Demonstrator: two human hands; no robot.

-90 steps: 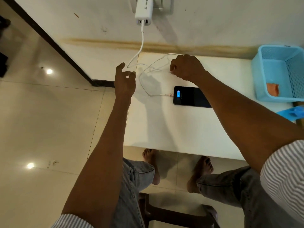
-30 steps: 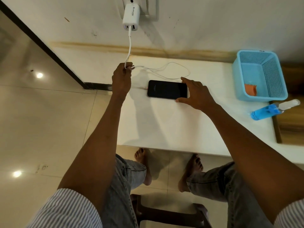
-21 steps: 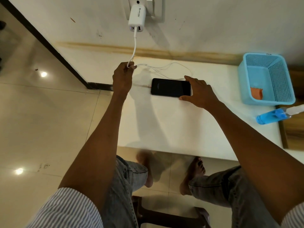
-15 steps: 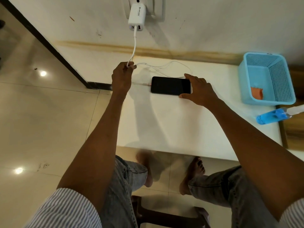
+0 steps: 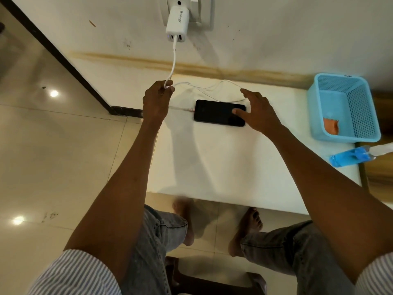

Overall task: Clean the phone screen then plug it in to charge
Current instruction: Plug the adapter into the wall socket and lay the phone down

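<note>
A black phone point(image 5: 214, 112) lies flat on the white table point(image 5: 212, 162), screen dark, with the white charging cable point(image 5: 174, 60) plugged into its left end. The cable runs up to a white charger point(image 5: 177, 23) in the wall socket. My left hand point(image 5: 156, 103) is closed around the cable near the table's back left corner. My right hand point(image 5: 257, 112) hovers open over the phone's right end, thumb above the screen and fingers spread; whether it touches the phone is unclear.
A blue plastic basket point(image 5: 359, 111) with an orange cloth point(image 5: 331, 125) inside stands at the table's right. A blue spray bottle point(image 5: 357, 156) lies in front of it. Loose cable loops point(image 5: 212, 88) lie behind the phone. Tiled floor lies left.
My right hand has loosened from the phone's right end and lifted, fingers now spread. My left hand keeps holding the cable. Three seconds ago the phone's screen was lit; it is dark now.
</note>
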